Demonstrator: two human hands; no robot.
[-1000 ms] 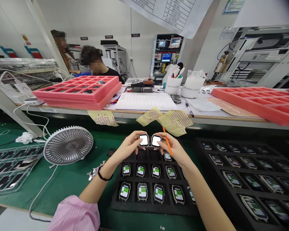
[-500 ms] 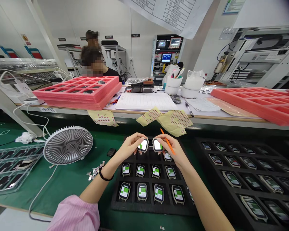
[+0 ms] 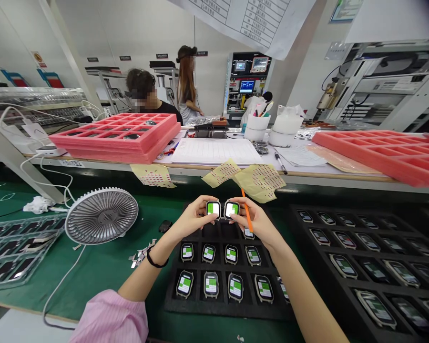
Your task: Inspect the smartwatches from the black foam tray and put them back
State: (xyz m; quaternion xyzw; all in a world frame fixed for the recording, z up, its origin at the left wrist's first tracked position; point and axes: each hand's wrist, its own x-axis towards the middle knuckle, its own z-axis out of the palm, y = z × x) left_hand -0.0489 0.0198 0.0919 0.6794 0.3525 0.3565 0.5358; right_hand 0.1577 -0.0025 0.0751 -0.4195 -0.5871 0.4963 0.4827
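Note:
My left hand [image 3: 196, 216] is closed around a smartwatch body [image 3: 213, 209] without a strap, its screen lit white and green. My right hand [image 3: 252, 220] grips a second watch [image 3: 231, 209] the same way, thumb on its screen, and an orange stick [image 3: 247, 210] lies across its fingers. The two watches stand side by side, nearly touching, screens toward me. Beneath them sits a black foam tray [image 3: 196, 308] with more lit watches in its pockets, among them one watch [image 3: 253, 256] below my right hand. The tray's far pockets are partly hidden by my hands.
A second black tray [image 3: 329, 295] of watches lies to the right. A round fan [image 3: 102, 216] and a clear tray of dark screens [image 3: 21, 247] are at left. Pink foam trays [image 3: 117, 138] rest on the shelf. Two people [image 3: 153, 100] are behind it.
Both hands have turned the watches more upright and brought them slightly closer together. My left thumb has shifted lower on the screen. The orange stick stands steeper. A person behind has moved right.

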